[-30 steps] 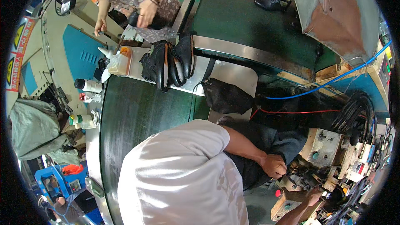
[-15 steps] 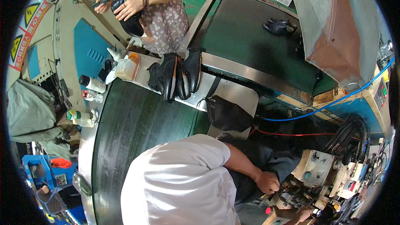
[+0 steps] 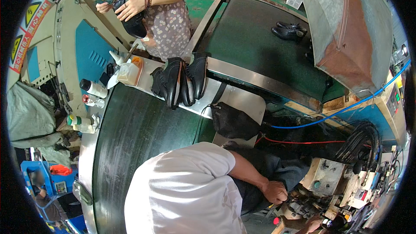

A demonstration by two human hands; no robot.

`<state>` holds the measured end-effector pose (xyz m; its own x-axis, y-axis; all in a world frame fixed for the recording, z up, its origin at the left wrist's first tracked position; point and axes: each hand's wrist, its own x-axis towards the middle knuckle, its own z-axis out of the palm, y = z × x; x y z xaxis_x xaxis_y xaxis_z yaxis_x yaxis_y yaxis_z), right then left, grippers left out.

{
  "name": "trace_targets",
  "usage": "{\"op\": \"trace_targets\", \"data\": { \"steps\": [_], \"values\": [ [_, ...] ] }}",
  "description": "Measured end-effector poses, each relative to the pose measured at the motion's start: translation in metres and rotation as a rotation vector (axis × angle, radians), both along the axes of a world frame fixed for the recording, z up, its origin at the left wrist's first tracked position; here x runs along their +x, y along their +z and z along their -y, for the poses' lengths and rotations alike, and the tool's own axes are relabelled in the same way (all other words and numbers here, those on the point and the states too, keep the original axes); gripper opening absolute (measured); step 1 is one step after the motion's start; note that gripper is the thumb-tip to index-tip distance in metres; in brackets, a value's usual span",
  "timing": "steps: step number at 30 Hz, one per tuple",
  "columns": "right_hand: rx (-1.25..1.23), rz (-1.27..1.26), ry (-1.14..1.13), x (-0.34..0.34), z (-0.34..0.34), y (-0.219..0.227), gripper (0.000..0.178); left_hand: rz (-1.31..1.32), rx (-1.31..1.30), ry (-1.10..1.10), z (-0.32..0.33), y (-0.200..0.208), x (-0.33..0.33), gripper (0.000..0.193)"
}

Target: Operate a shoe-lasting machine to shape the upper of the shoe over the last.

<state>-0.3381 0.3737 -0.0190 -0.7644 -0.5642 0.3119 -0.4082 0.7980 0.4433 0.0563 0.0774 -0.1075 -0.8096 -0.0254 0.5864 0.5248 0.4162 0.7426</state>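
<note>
Machinery (image 3: 323, 177) at the lower right, just beyond my dark trousers (image 3: 291, 170), is the thing both my hands are nearest. My left hand (image 3: 276, 192) is curled nearly into a fist beside it, a slim yellow thing just below, and I cannot tell whether the fingers hold that; my right hand (image 3: 314, 224), low among the metal parts, is too hidden to say how open it is or what it grips. Working well here, I judge, means looking straight at the fingers and letting neither wrist brush the red button (image 3: 276, 221) near them. Counting, I find four black shoes (image 3: 173, 84) overlapping on the metal table (image 3: 253, 102), two more shoes (image 3: 288, 33) on the far conveyor belt (image 3: 251, 30), and one shoe (image 3: 135, 27) in a co-worker's two hands (image 3: 130, 8). I make out three capped bottles (image 3: 96, 89), one spouted bottle (image 3: 116, 57), one plastic tub (image 3: 128, 74), one black pouch (image 3: 234, 121) and one blue hose (image 3: 281, 127).
</note>
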Motion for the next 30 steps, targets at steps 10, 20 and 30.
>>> {"op": "trace_targets", "data": {
  "steps": [10, 20, 30],
  "values": [
    [0.122, -0.040, 0.237, -0.001, -0.007, 0.001, 0.051, -0.028, 0.063, -0.077, 0.002, -0.009, -0.004, 0.019],
    [0.643, 0.030, 0.346, 0.021, 0.030, 0.034, 0.065, -0.108, 0.022, 0.095, 0.016, 0.025, 0.020, 0.026],
    [-0.137, 0.181, -0.243, 0.009, 0.016, 0.031, 0.046, -0.129, 0.049, 0.067, 0.012, 0.043, 0.021, 0.028]
  ]
}}
